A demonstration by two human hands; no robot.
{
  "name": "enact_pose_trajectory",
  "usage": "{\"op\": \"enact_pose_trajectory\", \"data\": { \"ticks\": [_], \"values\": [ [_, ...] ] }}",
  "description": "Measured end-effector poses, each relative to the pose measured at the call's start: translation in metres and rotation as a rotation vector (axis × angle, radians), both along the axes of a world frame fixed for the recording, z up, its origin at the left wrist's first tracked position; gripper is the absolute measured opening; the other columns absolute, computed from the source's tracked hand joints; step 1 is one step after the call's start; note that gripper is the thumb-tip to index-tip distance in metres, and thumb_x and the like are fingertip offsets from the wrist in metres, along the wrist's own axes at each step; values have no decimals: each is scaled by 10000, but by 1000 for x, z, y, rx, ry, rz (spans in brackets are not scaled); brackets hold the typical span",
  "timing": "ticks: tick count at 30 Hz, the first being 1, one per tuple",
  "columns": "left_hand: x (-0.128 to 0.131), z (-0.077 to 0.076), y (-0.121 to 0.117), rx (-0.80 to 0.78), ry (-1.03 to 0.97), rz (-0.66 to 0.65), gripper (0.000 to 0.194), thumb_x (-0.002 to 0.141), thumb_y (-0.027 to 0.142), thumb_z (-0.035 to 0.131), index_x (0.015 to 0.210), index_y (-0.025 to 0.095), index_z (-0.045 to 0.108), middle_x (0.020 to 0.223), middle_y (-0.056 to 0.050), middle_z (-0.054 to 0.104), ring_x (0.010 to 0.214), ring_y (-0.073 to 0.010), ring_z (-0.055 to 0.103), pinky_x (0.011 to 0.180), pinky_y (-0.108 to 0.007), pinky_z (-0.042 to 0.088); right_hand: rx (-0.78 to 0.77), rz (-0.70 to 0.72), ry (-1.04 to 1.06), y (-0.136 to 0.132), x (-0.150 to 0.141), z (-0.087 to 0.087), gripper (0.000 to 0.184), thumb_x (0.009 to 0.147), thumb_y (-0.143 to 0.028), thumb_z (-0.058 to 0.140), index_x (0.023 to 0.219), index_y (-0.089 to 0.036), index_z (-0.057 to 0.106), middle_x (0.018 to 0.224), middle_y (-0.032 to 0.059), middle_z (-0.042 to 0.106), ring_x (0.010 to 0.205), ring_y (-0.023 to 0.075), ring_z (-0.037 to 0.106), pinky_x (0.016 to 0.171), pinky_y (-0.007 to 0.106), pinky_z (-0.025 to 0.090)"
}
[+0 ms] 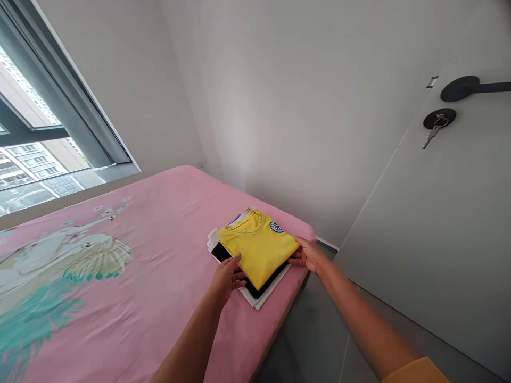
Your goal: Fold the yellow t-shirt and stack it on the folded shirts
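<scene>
A folded yellow T-shirt (265,247) with a round badge on its chest tops a small pile of folded clothes near the bed's corner. Under it show a black garment (255,291) and white ones (259,304). My left hand (228,277) pinches the shirt's near left edge, thumb along the top and fingers beneath, close to the black cloth. At the opposite edge, my right hand (309,255) has its thumb over the yellow cloth and its fingers under it. The undersides of the garments are hidden.
The pile rests on a bed with a pink sheet (159,234) printed with a white and teal bird. A white wall (287,106) runs behind. On the right stands a door (439,223) with a black handle (461,88) and hanging keys (433,133). A window (35,154) is at left.
</scene>
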State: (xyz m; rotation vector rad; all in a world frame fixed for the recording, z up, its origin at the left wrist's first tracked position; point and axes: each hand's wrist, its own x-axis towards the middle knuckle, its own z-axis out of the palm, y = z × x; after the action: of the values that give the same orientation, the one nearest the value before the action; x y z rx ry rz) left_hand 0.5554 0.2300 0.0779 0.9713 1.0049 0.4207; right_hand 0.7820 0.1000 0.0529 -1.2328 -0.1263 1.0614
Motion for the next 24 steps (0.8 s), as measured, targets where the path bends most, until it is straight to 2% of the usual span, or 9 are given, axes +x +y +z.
{"op": "enact_pose_trajectory", "data": {
  "ticks": [4, 9, 14, 17, 19, 24],
  "values": [
    [18, 7, 23, 30, 43, 108, 322, 687, 383, 713, 874, 175, 552, 786, -56, 640, 573, -137, 613, 477, -255, 506, -35, 50, -91, 5, 7, 2, 214, 785, -313, 622, 941, -174, 577, 756, 51, 661, 577, 166, 639, 466, 316, 569],
    [21, 0, 28, 151, 127, 199, 202, 687, 292, 672, 840, 197, 578, 591, 40, 520, 433, -66, 469, 391, -182, 394, -43, 76, -117, 7, 8, -1, 300, 708, -211, 687, 991, -181, 595, 763, 40, 662, 552, 141, 614, 438, 297, 566],
    [11, -3, 22, 180, 163, 194, 197, 679, 319, 657, 808, 204, 562, 578, 48, 499, 426, -69, 457, 372, -179, 334, -37, 124, -171, 4, 8, -3, 375, 696, -249, 706, 1049, -184, 597, 835, 57, 672, 613, 158, 634, 463, 306, 576],
    [14, 4, 33, 198, 170, 179, 247, 643, 340, 680, 805, 196, 562, 610, 29, 539, 434, -79, 478, 367, -184, 313, -60, 150, -186, 7, 13, 0, 341, 710, -285, 699, 1016, -170, 604, 800, 58, 668, 590, 155, 624, 445, 305, 573],
    [19, 11, 44, 224, 175, 173, 256, 621, 323, 688, 800, 186, 568, 583, 31, 531, 419, -78, 463, 359, -180, 282, -68, 161, -186, 11, 17, 6, 321, 690, -249, 710, 981, -157, 612, 761, 59, 662, 564, 154, 614, 408, 293, 559],
    [21, 18, 57, 314, 149, 205, 250, 654, 341, 662, 834, 197, 566, 529, 74, 474, 371, -37, 363, 356, -164, 224, -53, 144, -203, 18, 22, 20, 427, 652, -159, 717, 1055, -191, 580, 775, 32, 659, 577, 131, 606, 418, 255, 560]
  ]
}}
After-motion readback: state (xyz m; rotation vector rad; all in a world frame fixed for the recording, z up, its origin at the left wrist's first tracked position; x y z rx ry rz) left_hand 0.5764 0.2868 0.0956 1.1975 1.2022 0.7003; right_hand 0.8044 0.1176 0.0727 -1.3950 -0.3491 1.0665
